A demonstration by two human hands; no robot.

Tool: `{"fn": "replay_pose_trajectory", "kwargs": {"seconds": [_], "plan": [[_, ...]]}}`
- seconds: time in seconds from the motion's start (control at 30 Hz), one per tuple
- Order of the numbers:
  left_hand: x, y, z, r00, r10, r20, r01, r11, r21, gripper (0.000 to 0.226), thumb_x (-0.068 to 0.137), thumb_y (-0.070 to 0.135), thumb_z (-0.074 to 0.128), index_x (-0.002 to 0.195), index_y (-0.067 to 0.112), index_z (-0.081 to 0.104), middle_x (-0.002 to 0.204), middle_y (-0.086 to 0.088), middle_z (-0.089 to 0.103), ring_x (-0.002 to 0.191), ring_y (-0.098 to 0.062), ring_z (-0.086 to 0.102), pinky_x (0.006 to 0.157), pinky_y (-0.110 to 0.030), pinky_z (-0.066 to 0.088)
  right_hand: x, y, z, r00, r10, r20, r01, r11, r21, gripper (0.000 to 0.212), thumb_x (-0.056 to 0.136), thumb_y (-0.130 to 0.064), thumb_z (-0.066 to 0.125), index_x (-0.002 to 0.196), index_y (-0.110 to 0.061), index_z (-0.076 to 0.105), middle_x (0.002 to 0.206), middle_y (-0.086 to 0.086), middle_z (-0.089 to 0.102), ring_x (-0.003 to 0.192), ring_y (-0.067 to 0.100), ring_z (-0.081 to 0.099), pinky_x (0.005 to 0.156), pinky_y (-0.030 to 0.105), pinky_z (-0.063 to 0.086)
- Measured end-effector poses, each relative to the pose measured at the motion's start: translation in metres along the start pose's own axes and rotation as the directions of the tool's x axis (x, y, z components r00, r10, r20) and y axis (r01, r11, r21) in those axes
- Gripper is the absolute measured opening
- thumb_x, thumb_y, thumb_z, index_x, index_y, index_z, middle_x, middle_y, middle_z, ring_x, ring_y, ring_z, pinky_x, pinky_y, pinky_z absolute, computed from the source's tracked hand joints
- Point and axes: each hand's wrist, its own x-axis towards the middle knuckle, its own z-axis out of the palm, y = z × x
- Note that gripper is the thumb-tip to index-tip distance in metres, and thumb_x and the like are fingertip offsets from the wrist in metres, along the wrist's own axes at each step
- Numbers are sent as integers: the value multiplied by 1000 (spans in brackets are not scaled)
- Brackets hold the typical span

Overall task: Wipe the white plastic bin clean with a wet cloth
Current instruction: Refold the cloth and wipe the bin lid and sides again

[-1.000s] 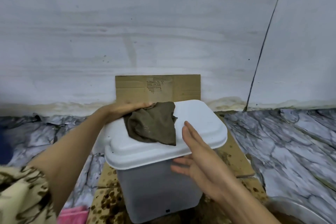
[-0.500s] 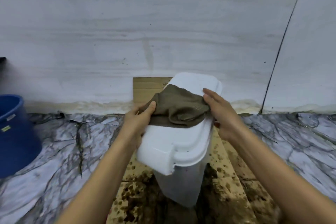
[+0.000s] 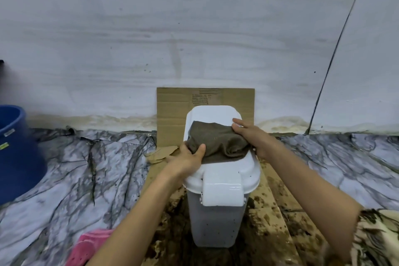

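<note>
You have one white plastic bin (image 3: pixel 216 220) in front of you, and it stands upright on wet, stained cardboard (image 3: pixel 274 222) that lies on the marble-patterned floor (image 3: pixel 86 179). A second sheet of cardboard (image 3: pixel 172 110) leans upright against the pale wall (image 3: pixel 194 28) just behind the bin. The bin's one white lid (image 3: pixel 210 114) is closed, with its front latch (image 3: pixel 222 194) turned toward you. One dark brown cloth (image 3: pixel 218 140) lies bunched on top of the lid, near its middle. Both your hands are on this cloth. Your left hand (image 3: pixel 187 162) is at the near left edge of the cloth, with the thumb on top and the fingers (image 3: pixel 185 146) curled under the fabric, so it pinches the cloth. Your right hand (image 3: pixel 252 136) lies on the right side of the cloth with the fingers (image 3: pixel 238 122) stretched out flat, pressing down and not closed around anything. At the left edge you can see one blue bucket (image 3: pixel 15 153), well apart from the bin. One pink item (image 3: pixel 88 246) lies on the floor near your left forearm; what it is I cannot tell. One patterned sleeve (image 3: pixel 375 237) shows on your right arm.
</note>
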Motion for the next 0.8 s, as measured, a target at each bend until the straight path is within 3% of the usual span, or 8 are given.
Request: {"fn": "replay_pose_trajectory", "kwargs": {"seconds": [0.1,0.17,0.23,0.37,0.47,0.6,0.7,0.8], "plan": [[-5,4,-17,986,81,-148,-47,975,218,73,86,65,46,144,26,25,152,-18,5,141,-41,5,114,-51,19,-9,2,1,987,-66,-149,36,980,-193,40,93,-44,52,125,-20,58,132,5,54,121,23,49,102,34,39],[-1,12,-27,960,177,-216,-119,959,256,73,87,64,44,145,23,26,153,-17,11,142,-40,7,113,-51,16,-15,1,-2,980,-86,-180,33,959,-280,31,90,-45,57,87,-15,63,100,7,62,102,24,54,86,33,42],[8,23,-30,905,343,-253,-201,866,457,70,92,59,37,144,14,27,152,-17,24,142,-37,12,112,-50,17,-21,-2,-5,982,-72,-174,12,945,-326,35,89,-40,60,66,-14,52,78,6,54,93,27,50,76,32,37],[21,44,-27,818,573,38,-412,539,735,72,96,31,42,151,16,0,160,-8,5,147,-31,-2,115,-56,10,-36,-15,-4,975,-161,-152,93,920,-380,30,90,-22,62,67,-14,45,75,3,50,86,24,48,74,31,37],[18,54,-35,738,635,229,-633,532,563,87,86,13,53,151,32,-3,161,4,-5,146,-23,-15,117,-54,5,-54,-31,-11,954,-300,8,299,949,-98,17,90,-11,62,81,-13,47,78,4,58,75,18,54,66,27,44],[-1,62,-62,630,710,315,-776,551,308,51,81,11,67,126,32,54,151,15,26,144,-4,-4,116,-34,12,-81,-59,-25,863,-466,196,471,882,28,15,88,-5,63,85,-14,52,62,0,63,58,8,59,56,20,50],[-22,70,-81,634,707,313,-770,615,169,23,76,19,76,84,37,63,130,14,52,137,0,30,111,-33,28,-95,-72,-26,834,-521,180,525,850,27,12,87,-9,66,87,-15,56,65,1,68,62,11,63,56,22,51],[-39,76,-85,630,737,244,-749,660,-59,22,68,20,77,74,24,57,83,9,65,89,-9,64,79,-33,51,-103,-78,-24,817,-554,159,537,832,137,9,85,-12,68,89,-16,61,72,2,68,68,13,62,59,22,50]]}}
